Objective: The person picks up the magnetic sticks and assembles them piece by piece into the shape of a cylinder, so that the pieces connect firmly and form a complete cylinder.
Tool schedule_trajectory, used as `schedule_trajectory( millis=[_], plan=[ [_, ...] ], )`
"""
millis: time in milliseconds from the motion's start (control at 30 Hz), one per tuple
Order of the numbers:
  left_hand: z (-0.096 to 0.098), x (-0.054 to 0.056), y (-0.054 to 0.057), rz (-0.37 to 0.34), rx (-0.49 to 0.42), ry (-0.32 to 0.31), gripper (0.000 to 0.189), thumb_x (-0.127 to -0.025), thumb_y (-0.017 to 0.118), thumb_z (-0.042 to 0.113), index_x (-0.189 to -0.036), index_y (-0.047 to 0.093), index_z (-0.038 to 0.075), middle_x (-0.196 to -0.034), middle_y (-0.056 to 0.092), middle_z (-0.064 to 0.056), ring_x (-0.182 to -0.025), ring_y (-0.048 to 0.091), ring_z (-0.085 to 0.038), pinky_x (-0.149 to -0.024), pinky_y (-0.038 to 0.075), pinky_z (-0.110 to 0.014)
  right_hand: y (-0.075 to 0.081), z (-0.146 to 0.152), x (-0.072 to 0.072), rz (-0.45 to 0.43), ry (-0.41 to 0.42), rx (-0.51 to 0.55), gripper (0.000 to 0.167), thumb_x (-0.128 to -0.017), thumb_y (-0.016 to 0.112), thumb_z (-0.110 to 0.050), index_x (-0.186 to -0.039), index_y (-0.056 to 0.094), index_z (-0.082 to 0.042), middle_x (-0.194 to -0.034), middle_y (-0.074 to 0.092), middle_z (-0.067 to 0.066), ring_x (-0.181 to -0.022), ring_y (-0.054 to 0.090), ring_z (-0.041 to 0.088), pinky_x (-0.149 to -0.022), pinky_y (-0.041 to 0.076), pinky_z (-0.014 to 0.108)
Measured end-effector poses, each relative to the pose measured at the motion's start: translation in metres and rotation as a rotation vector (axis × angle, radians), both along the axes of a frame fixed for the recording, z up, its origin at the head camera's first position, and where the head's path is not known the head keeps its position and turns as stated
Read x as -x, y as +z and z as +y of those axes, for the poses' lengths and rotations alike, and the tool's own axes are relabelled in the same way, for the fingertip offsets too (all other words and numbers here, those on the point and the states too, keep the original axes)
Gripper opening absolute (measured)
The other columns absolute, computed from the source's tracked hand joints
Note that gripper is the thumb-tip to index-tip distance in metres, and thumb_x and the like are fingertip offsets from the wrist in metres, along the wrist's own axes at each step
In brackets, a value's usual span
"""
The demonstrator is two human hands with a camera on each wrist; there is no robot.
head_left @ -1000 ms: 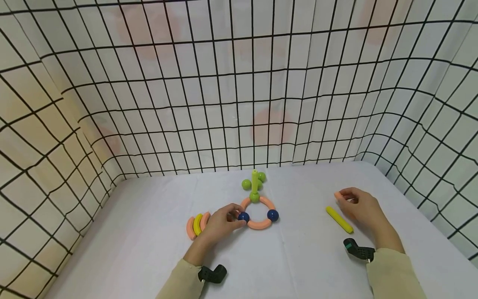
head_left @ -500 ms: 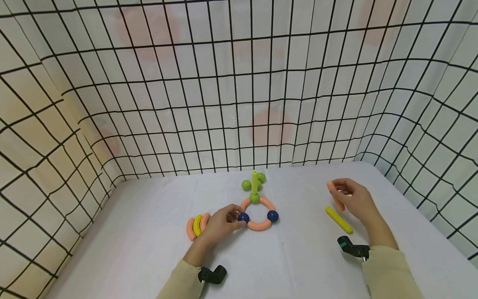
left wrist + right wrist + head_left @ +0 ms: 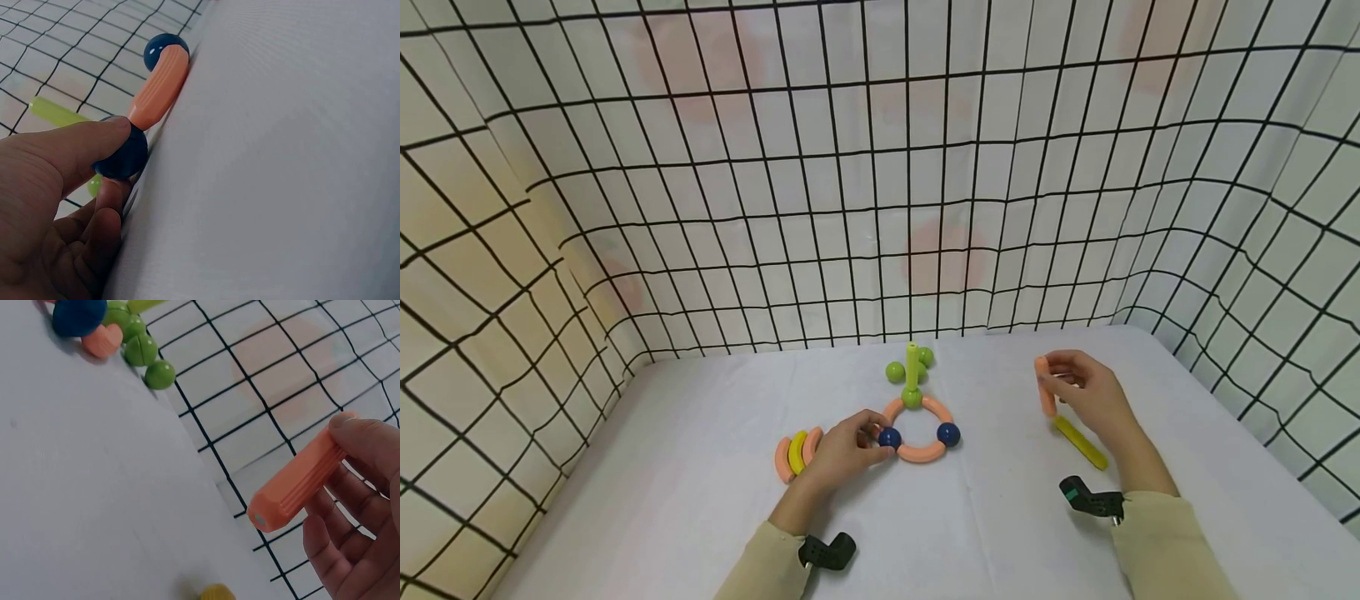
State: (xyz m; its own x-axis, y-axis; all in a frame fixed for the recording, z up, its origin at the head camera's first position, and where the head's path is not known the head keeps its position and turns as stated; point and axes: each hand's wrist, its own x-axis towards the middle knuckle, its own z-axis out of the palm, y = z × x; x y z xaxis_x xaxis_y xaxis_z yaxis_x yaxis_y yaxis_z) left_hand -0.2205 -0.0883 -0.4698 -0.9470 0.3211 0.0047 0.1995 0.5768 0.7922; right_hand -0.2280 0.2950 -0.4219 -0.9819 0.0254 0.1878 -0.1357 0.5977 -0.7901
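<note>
My left hand (image 3: 842, 454) pinches a dark blue ball (image 3: 125, 156) between thumb and fingers. The ball sits at the left of a ring made of curved orange rods (image 3: 921, 452) and a second blue ball (image 3: 948, 434). At the ring's far side, a green ball (image 3: 912, 397) has a light green rod (image 3: 912, 367) standing on it. My right hand (image 3: 1093, 396) grips an orange ribbed toy rod (image 3: 300, 478), raised, with a small metallic spot on its end. Just below it in the head view, a yellow rod (image 3: 1081, 443) lies on the table.
Loose green balls (image 3: 895, 372) lie behind the ring. Left of my left hand, two orange curved rods (image 3: 784, 460) flank a yellow curved one (image 3: 797, 452). A black-grid netting (image 3: 880, 208) encloses the back and sides of the white-covered table (image 3: 662, 500).
My right hand has moved left and slightly away from me, carrying the orange rod, which has tipped more upright. The left hand stays on the blue ball.
</note>
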Motion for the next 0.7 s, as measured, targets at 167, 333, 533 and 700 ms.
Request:
schedule_trajectory(
  millis=[167, 333, 533, 700],
  plan=[
    [0.0, 0.0, -0.001, 0.008, 0.005, -0.001, 0.032, -0.087, 0.078, 0.028, -0.115, 0.064, 0.021, -0.1, 0.063, 0.0, -0.084, 0.053, -0.015, -0.069, 0.042, -0.025, 0.002, -0.014, 0.002, 0.015, 0.046, 0.057, 0.047, -0.096, 0.064, -0.044, -0.131, 0.055, -0.013, -0.122, 0.064, 0.01, -0.094, 0.059, 0.005, -0.081, 0.059, 0.03],
    [0.0, 0.0, -0.002, 0.013, 0.003, -0.003, 0.033, -0.087, 0.078, 0.028, -0.115, 0.063, 0.021, -0.1, 0.063, 0.0, -0.084, 0.053, -0.015, -0.069, 0.042, -0.025, 0.004, -0.03, 0.001, 0.026, 0.082, 0.083, 0.043, -0.096, 0.065, -0.041, -0.129, 0.056, -0.014, -0.119, 0.066, 0.009, -0.094, 0.062, 0.007, -0.082, 0.059, 0.032],
    [0.0, 0.001, -0.002, 0.005, 0.004, -0.001, 0.033, -0.087, 0.079, 0.029, -0.115, 0.063, 0.021, -0.1, 0.064, -0.001, -0.084, 0.053, -0.015, -0.069, 0.042, -0.026, 0.007, -0.047, 0.0, 0.028, 0.118, 0.097, 0.039, -0.096, 0.066, -0.038, -0.126, 0.057, -0.015, -0.116, 0.067, 0.008, -0.094, 0.065, 0.011, -0.082, 0.058, 0.032],
    [0.0, 0.001, -0.001, 0.005, 0.0, -0.001, 0.033, -0.086, 0.079, 0.028, -0.115, 0.064, 0.02, -0.1, 0.064, -0.001, -0.084, 0.054, -0.015, -0.07, 0.043, -0.026, 0.007, -0.061, 0.002, 0.051, 0.155, 0.111, 0.032, -0.096, 0.067, -0.025, -0.125, 0.058, -0.012, -0.116, 0.068, 0.01, -0.093, 0.065, 0.008, -0.081, 0.057, 0.03]
  ],
)
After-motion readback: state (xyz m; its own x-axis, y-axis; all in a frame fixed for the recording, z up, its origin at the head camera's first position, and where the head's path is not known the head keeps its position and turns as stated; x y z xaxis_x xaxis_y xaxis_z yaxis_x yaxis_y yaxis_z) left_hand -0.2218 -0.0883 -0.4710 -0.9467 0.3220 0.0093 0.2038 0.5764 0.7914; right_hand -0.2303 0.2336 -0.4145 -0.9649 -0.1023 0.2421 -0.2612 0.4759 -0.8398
